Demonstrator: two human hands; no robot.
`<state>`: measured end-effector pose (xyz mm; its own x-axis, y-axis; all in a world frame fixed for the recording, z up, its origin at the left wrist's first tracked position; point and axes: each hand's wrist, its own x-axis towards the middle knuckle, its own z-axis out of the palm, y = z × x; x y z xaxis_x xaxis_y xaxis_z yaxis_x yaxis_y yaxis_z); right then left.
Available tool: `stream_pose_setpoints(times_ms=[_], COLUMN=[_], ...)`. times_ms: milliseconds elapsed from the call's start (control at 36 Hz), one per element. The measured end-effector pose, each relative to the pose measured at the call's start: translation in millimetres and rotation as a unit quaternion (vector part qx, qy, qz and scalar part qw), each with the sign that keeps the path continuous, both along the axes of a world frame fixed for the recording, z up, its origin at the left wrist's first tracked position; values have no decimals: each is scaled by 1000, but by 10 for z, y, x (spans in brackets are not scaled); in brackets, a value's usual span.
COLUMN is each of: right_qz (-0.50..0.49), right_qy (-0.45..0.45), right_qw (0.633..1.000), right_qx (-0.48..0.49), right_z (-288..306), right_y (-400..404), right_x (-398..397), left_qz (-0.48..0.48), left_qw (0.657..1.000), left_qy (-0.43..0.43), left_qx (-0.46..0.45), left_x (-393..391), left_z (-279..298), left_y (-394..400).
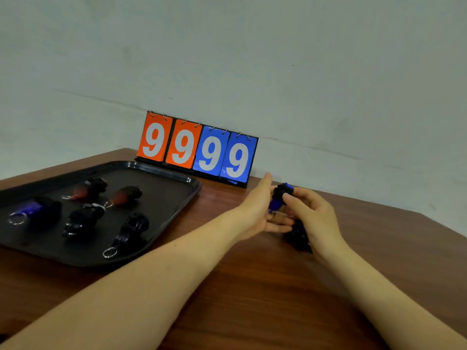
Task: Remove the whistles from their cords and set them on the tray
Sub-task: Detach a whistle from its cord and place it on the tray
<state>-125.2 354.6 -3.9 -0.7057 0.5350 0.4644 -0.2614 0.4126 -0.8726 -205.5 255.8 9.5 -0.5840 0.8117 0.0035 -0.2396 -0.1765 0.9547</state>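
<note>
Hands meet above the wooden table (252, 294): my right hand (313, 218) pinches the blue whistle (279, 198) with its black cord bundle, fingers closed on it, while my left hand (260, 210) lies half open just beside it, palm toward the whistle. Left of my left hand, the black tray (174, 183) holds five whistles with cords. Beyond both hands stands a scoreboard (197, 149) reading 9999.
</note>
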Motion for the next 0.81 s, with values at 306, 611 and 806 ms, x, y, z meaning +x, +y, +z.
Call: stream_pose_setpoints(times_ms=[306,611,806], right_qz=[19,70,72], right_qy=[-24,-120,-111], right_qw=[995,990,991], right_qx=[-96,-23,-19], right_z=[33,249,307], right_y=[-94,-700,-1393], right_x=[32,-455,-891], left_qz=[285,301,330], left_qw=[924,913,808], left_qy=[253,275,444], left_qx=[-7,-14,-203], left_x=[-134,-102,-503], left_z=[120,738,751], left_y=[-271,-654,-1841])
